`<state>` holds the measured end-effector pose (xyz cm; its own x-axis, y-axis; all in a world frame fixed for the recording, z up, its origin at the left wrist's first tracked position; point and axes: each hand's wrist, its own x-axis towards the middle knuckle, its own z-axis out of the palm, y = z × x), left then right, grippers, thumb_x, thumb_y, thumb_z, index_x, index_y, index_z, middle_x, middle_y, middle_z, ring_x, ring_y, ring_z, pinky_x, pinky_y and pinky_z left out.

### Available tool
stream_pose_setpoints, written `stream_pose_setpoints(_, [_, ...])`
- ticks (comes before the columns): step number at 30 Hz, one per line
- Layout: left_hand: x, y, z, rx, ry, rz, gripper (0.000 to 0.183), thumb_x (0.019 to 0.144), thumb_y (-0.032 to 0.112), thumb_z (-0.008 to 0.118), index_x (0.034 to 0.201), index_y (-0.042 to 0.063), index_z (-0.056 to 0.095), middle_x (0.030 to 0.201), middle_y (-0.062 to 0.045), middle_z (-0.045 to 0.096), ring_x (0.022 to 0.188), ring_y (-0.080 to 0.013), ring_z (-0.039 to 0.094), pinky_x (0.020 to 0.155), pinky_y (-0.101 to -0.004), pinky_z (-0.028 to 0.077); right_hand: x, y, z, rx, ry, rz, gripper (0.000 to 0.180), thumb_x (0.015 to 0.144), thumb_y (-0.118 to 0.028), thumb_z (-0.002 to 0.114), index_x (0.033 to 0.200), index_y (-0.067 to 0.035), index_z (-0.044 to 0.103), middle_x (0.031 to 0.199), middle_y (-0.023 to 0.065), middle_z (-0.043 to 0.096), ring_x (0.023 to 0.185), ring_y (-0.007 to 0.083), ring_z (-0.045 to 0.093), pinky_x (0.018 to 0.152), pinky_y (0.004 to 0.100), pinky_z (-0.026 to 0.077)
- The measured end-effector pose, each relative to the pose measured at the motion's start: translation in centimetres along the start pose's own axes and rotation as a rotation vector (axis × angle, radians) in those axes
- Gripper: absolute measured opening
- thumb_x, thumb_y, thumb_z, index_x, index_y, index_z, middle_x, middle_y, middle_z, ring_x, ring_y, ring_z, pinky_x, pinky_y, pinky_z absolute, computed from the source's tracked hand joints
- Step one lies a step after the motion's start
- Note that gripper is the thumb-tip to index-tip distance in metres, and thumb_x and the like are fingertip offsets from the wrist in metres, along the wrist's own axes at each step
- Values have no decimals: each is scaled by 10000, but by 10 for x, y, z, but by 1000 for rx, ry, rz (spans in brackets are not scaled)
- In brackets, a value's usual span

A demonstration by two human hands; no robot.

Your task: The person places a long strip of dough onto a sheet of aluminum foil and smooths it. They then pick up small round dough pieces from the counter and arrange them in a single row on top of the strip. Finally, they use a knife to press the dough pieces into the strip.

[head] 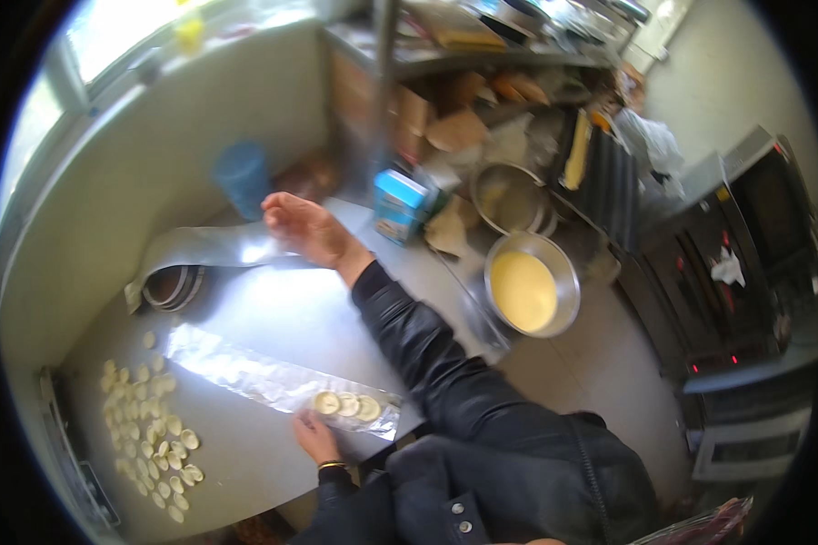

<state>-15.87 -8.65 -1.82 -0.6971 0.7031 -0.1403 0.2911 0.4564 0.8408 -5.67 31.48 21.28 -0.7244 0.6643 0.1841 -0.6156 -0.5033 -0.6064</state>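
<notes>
My left hand (315, 437), with a yellow band at the wrist, rests at the near edge of a long clear plastic sleeve (238, 368) on the metal table. Whether its fingers pinch the sleeve is not plain. Three round, pale pastry shells (348, 405) overlap in a row at the sleeve's near end. My right hand (307, 230) is blurred and stretched out across the table, fingers loosely bent and nothing seen in them. Beside it lies a shiny curved sheet (204, 248) over metal rings (172, 287). Many loose pastry shells (151, 436) lie scattered at the left.
A blue container (243, 178) stands by the wall, with a blue carton (399, 206) to its right. Past my right arm are a steel pot of yellow liquid (523, 291) and another metal pot (510, 197). Dark ovens (709, 286) stand at the right.
</notes>
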Motion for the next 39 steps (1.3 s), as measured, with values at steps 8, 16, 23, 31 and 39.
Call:
stream_pose_setpoints(8, [0,-1,-9,-102,12,-29,233,1100,183,655,1249,5,671,1060,-166,761,929,-282,747,852,-401,600,-164,56,-43,-661,-154,890,398,1117,-490,668,1246,-116,714,981,2,702,866,90,668,755,250,565])
stream_pose_setpoints(16, [-11,31,-19,-238,-25,-124,168,1074,163,715,1159,18,716,1051,-181,749,874,-365,744,799,-441,587,-247,141,34,-1488,-134,248,269,1014,35,629,1264,-9,717,1203,194,706,1149,417,668,970,447,552])
stream_pose_setpoints(23, [-5,61,-19,-57,92,120,125,979,102,807,1075,41,755,975,-113,720,885,-295,703,796,-410,572,-238,184,0,-1615,-557,53,582,1001,17,603,1581,2,553,1620,228,576,1490,421,564,1245,507,448])
stream_pose_setpoints(31, [3,56,-1,28,116,160,135,969,80,815,1090,37,771,966,-102,738,823,-259,714,760,-380,570,-227,184,-30,-1552,-168,112,529,1015,-86,702,1535,-22,622,1660,227,541,1537,430,497,1280,508,382])
stream_pose_setpoints(39, [4,57,0,53,122,155,165,939,97,839,1083,46,777,959,-91,735,872,-282,700,808,-399,556,-218,190,-18,-1706,-52,205,168,897,-209,854,922,-84,745,1019,96,600,1036,335,599,934,450,461])
